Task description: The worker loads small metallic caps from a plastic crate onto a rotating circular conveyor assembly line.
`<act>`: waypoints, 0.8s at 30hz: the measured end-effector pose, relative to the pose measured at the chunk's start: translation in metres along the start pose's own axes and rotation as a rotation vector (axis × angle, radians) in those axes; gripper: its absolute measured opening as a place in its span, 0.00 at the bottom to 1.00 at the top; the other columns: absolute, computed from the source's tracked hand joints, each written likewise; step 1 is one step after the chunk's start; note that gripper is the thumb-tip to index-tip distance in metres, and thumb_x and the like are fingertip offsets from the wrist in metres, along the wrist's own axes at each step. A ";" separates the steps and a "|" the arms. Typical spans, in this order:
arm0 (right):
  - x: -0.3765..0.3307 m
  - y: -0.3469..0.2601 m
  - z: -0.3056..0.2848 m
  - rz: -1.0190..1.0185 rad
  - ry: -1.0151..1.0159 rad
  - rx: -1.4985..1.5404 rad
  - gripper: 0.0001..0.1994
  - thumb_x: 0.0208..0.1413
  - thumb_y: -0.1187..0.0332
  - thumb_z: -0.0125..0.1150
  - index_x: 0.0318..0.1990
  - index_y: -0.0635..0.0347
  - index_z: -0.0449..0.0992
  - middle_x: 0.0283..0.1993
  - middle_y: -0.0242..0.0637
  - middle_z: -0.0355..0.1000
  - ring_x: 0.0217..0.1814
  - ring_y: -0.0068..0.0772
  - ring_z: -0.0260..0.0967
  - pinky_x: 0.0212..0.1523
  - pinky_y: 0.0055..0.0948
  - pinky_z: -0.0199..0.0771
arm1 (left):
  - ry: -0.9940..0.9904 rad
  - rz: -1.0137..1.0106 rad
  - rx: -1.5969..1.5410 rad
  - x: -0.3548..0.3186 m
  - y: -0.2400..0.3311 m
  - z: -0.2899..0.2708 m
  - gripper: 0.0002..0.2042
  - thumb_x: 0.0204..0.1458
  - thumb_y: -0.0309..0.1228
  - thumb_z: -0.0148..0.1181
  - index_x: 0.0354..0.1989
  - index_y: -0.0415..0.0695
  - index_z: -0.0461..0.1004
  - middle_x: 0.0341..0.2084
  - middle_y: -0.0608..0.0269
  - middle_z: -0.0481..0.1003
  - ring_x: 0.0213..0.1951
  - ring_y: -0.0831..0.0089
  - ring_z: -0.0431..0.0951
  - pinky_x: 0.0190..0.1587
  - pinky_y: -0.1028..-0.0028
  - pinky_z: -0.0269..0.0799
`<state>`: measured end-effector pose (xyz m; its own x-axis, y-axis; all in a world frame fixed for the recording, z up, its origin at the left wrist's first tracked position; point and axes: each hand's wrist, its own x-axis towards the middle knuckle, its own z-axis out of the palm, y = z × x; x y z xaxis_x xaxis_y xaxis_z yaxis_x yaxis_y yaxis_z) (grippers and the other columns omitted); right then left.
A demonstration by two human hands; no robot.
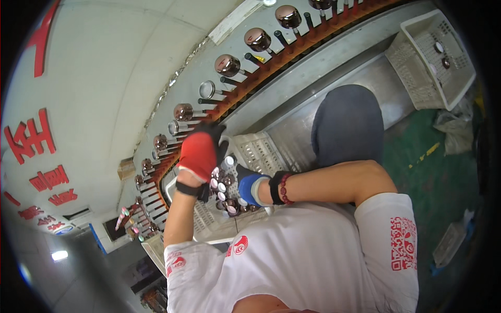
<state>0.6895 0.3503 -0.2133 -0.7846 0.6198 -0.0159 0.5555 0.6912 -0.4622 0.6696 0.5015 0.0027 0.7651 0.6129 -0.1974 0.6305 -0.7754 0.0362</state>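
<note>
My left hand (201,151), in a red glove with black fingers, reaches toward the curved conveyor (235,104). Its fingers are smeared by motion, and whatever they may hold is not visible. Lower down, my right hand (250,185), in a blue glove with dark fingertips, is over a white basket (206,224) of small round brown-and-white parts (222,188). Most of the right fingers are hidden behind the glove. Shiny brown round metal cups (227,65) stand on holders along the conveyor, nearest to my left hand at its lower stretch.
Another white crate (255,154) lies beyond my right hand. At the upper right, a white crate (417,62) holds a few small parts. A dark grey rounded shape (348,125) stands beside a metal trough (365,78). The green floor (412,146) has a plastic bag (456,128) on it.
</note>
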 end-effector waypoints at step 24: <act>-0.003 -0.009 -0.064 -0.251 0.220 -0.199 0.23 0.66 0.37 0.42 0.52 0.32 0.79 0.52 0.29 0.79 0.55 0.42 0.70 0.54 0.47 0.71 | 0.136 0.066 0.204 0.090 -0.009 0.005 0.05 0.51 0.31 0.64 0.33 0.44 0.81 0.38 0.49 0.80 0.42 0.48 0.81 0.42 0.54 0.77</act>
<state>0.7043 0.3656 -0.1525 -0.8369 0.4725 0.2762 0.4134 0.8765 -0.2466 0.7320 0.5626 -0.0201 0.8229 0.5643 -0.0667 0.5499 -0.8204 -0.1566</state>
